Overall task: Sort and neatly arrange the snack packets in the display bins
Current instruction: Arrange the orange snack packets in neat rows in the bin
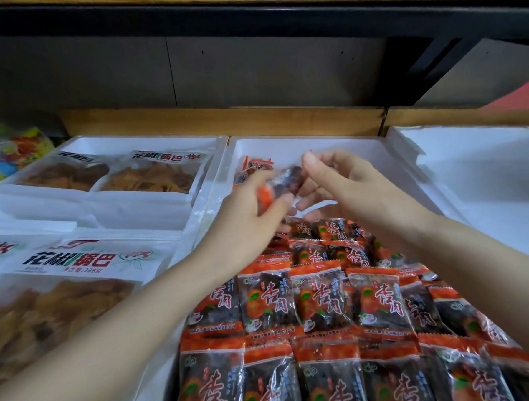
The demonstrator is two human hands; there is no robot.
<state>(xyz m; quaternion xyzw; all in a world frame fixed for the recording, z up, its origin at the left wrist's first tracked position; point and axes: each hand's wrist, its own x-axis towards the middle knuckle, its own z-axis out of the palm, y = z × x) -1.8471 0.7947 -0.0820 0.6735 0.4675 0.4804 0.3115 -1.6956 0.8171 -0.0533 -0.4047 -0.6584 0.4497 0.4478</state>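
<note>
Presently, in the head view, both bare forearms reach forward over the middle bin (284,139), a white foam tray. The left hand (251,207) has its fingers curled round one held packet (286,180), a small orange-and-clear sachet with dark contents, and grips its left end. The right hand (339,181) meets the same sachet from the other side: thumb and forefinger pinch the right end, and the remaining fingers are curled beneath. The held packet is raised above the bin floor, between the two hands, and is blurred, so its print cannot be read. Below and nearer the camera, rows of packets (320,301) of the same type fill the near part of the middle bin, lying face up and overlapping like shingles, orange seals toward the far side. The far part of that bin shows bare white floor, with a few loose packets (255,167) heaped in its far left corner, just beyond the left hand. The left bin (149,139), touching the middle bin's left wall, carries two large bags (154,175) of brown crisps side by side; a further bag (76,265) of the same product lies nearer the camera. The right bin (468,134) stands just beside the middle bin, its near wall chipped. A wooden ledge (222,122) runs behind all three bins.
</note>
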